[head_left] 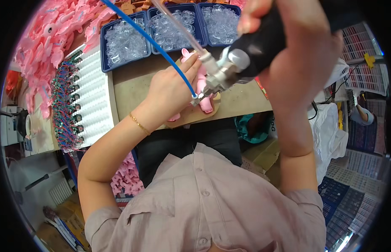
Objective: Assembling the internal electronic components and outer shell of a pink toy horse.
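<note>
The right hand point(307, 54) was clenched around a black air tool point(265, 44); the left hand point(172, 86) lay against a pink plastic part point(205, 105) on the counter point(248, 95), its grip unclear.

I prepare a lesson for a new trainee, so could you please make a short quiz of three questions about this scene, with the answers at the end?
1. True or false: the left hand grips the black tool.
2. How many blue trays of clear parts are in view? A: two. B: three. C: five.
3. Fill in: the bracelet looks ____ in colour.

Key:
1. False; the right hand grips the black tool, while the left hand is at the pink part.
2. B.
3. Gold.
</note>
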`<act>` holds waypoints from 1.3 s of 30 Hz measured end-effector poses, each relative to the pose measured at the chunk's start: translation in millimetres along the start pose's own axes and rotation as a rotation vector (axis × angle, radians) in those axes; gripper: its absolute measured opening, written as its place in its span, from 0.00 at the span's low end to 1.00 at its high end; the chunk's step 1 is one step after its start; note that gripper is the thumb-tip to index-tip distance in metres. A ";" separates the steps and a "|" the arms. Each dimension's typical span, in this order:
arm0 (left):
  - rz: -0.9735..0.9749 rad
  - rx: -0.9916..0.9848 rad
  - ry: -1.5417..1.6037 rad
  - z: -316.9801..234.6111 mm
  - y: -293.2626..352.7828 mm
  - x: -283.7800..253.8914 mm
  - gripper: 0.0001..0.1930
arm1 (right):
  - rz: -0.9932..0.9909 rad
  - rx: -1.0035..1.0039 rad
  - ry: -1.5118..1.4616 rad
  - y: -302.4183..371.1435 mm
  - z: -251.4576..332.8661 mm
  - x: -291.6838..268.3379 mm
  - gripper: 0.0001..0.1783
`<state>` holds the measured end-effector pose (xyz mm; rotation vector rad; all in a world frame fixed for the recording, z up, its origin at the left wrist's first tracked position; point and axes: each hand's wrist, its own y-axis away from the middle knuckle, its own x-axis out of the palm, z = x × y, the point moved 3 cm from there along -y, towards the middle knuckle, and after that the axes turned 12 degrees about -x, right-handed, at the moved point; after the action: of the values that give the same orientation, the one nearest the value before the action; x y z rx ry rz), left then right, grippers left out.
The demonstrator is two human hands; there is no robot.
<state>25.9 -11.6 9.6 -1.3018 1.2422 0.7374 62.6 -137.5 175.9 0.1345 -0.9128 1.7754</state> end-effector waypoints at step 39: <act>-0.156 -0.545 0.454 69.2 62.8 -51.8 0.08 | 0.253 -0.457 0.513 -50.9 -10.3 -14.6 0.22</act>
<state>-28.5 78.4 28.3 -2.0772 1.3167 0.7160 115.3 -135.9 187.5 -0.7248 -0.9515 1.6600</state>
